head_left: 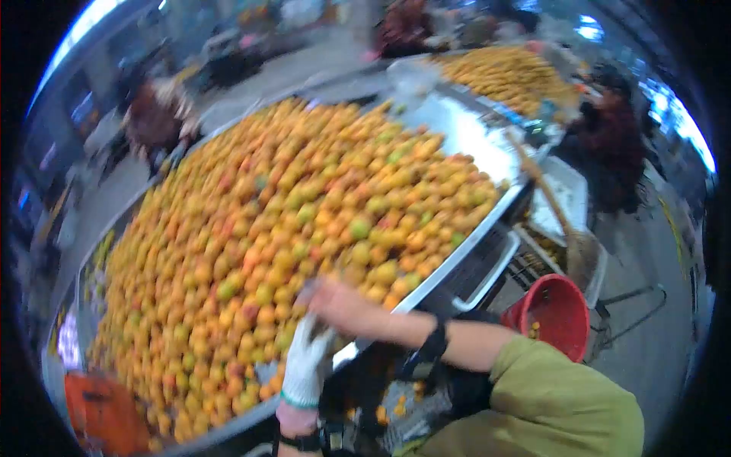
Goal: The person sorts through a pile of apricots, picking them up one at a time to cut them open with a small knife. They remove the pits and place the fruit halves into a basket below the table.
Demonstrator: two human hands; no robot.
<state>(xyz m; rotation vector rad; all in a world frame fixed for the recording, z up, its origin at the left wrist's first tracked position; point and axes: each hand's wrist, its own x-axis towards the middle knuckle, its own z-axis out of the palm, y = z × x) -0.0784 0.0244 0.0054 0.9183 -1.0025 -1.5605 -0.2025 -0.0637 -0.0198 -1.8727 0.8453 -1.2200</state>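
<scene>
Fruit heap [289, 221] before gloved left hand [304, 369] and bare right hand [344, 306], fingers too blurred to judge; red bucket [560, 305] at right.

There are two fruit heaps [304, 213] (too many pieces to count), one red bucket [567, 308] and the wearer's two hands [340, 305].

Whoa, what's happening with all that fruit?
Someone's left hand, in a white glove, and right hand are close together at the near side of a big heap of orange and yellow fruit. It's too blurry to tell whether they're holding any. A red bucket is off to the right.
</scene>
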